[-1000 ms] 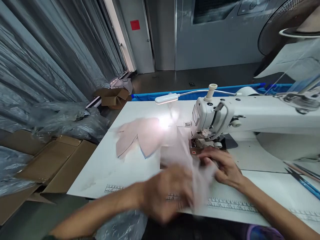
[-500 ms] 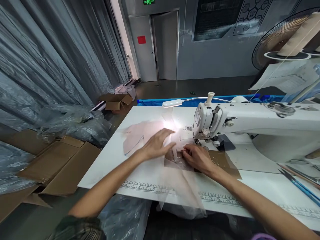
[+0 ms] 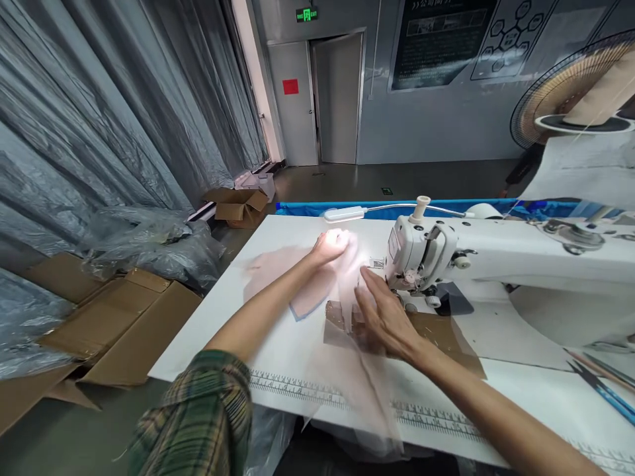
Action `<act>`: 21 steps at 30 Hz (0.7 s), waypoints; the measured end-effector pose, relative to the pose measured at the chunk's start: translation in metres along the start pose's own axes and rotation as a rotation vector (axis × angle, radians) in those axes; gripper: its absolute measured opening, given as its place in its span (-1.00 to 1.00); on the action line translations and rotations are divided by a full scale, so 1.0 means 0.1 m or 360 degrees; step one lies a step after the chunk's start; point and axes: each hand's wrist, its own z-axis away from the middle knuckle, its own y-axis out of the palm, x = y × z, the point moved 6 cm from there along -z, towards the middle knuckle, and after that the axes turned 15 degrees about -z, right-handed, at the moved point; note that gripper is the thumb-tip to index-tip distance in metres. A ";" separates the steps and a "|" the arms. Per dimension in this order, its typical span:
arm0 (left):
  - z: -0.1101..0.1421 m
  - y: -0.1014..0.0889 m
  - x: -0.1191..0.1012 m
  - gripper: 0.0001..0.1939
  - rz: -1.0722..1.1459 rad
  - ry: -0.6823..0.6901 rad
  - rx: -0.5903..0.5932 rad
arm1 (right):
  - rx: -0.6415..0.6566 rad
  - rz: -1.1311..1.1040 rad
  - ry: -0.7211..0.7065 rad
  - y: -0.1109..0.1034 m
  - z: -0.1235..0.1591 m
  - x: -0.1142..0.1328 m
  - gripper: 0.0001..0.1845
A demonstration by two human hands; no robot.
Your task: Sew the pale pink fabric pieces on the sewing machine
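Under the bright lamp, my left hand (image 3: 331, 245) is closed, its fingers curled on a sheer pink fabric (image 3: 313, 289); glare washes out the fingertips. Part of this fabric, with a bluish edge, lies flat left of the sewing machine (image 3: 501, 248), and a see-through strip runs down over the table's front edge. My right hand (image 3: 387, 316) is open beside the needle area, fingers stretched toward the fabric. Beneath that hand sits a brown sheet (image 3: 444, 334) on the white table (image 3: 218, 337).
A lamp (image 3: 344, 214) hangs over the work. A printed ruler (image 3: 436, 418) runs along the front edge. Scissors (image 3: 608, 390) with blue handles lie at the right. Cardboard boxes (image 3: 143, 324) and plastic wrapping (image 3: 149, 244) are on the floor at the left.
My left hand has moved away from me, up under the lamp, and closed, drawing up the fabric. My right hand has loosened its pinch and stretched its fingers. The view has shifted slightly.
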 end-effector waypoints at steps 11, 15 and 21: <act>1.44 -0.60 -0.02 -0.69 0.0468 0.0915 -0.0141 | -0.0219 -0.1158 0.0706 0.59 -0.86 -0.41 -0.83; 0.77 -0.72 0.29 -0.68 0.0640 0.0662 -0.0244 | -0.0108 -0.1188 0.0590 0.63 -0.90 -0.30 -0.73; -0.04 -0.32 0.47 -0.77 0.0971 0.0493 0.0084 | 0.0041 -0.1201 0.0564 0.61 -1.01 -0.25 -0.65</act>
